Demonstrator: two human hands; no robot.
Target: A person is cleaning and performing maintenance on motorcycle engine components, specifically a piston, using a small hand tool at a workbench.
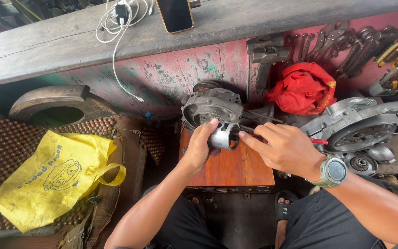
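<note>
Holding a silver piston (222, 134) in my left hand (202, 144), fingers (212, 123) wrapped over its crown and skirt, clamped on it. It sits just above the small wooden desk (236, 168), in front of the grey engine casing (212, 107).

Long axis of the piston runs roughly left to right, open end facing my right hand (283, 148). That hand is just beside it, fingertips (244, 135) pinched together at the piston's right rim; I cannot tell for sure what they pinch, something thin. A red-handled tool (318, 141) pokes out behind the right hand, and whether it is gripped is hidden. Left hand carries the part; right hand is the one working at it, touching or nearly so.

Beyond the fingers to the right: a second engine casing (360, 127), a red cloth (304, 87), spanners and pliers hung on the pink wall (360, 44). Left of the left hand, well apart: a yellow bag (51, 177) on a beaded seat mat (1, 147). Up on the wooden shelf (236, 20): a phone (175, 14) and a white charger cable (116, 27). A watch (333, 171) is on my right wrist.
</note>
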